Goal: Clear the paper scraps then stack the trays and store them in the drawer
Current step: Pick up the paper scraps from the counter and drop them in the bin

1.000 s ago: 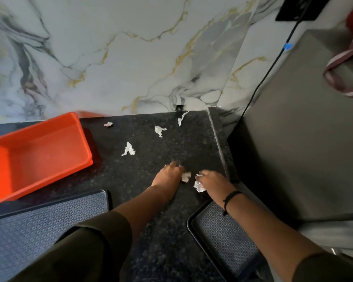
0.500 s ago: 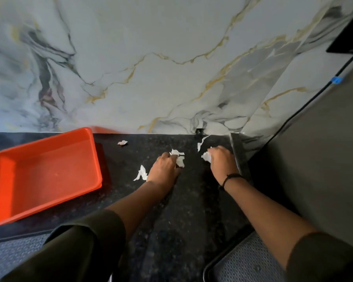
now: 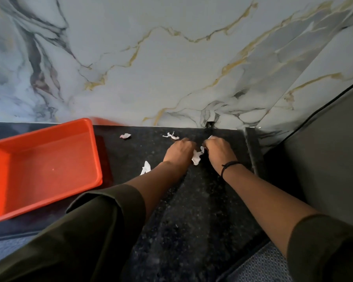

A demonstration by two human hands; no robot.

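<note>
From the head camera, both hands reach far across the dark speckled counter (image 3: 192, 220), close to the marble wall (image 3: 171, 68). The left hand (image 3: 178, 150) is knuckles-up with its fingers curled under, and the right hand (image 3: 219, 151) is the same, so what each fingertip presses cannot be told; a crumpled white scrap (image 3: 197, 157) shows in the gap between the two hands, touching both, and a sliver of paper peeks out past the right hand's knuckles. A black band (image 3: 229, 165) circles the right wrist, and dark sleeves (image 3: 90, 231) cover both upper forearms. Three more scraps lie loose on the counter: a thin twisted one (image 3: 171, 135) just beyond the left hand, a small pinkish-white one (image 3: 125, 136) farther left near the wall, and a folded one (image 3: 145, 168) beside the left wrist. The orange tray (image 3: 39, 169) sits at the left of the counter, well apart from the hands, with no scrap visible in it. The corner of a dark textured tray (image 3: 265, 265) shows at the bottom edge under the right forearm, and the edge of another (image 3: 2, 244) at the lower left. A grey appliance (image 3: 324, 159) stands at the right.
</note>
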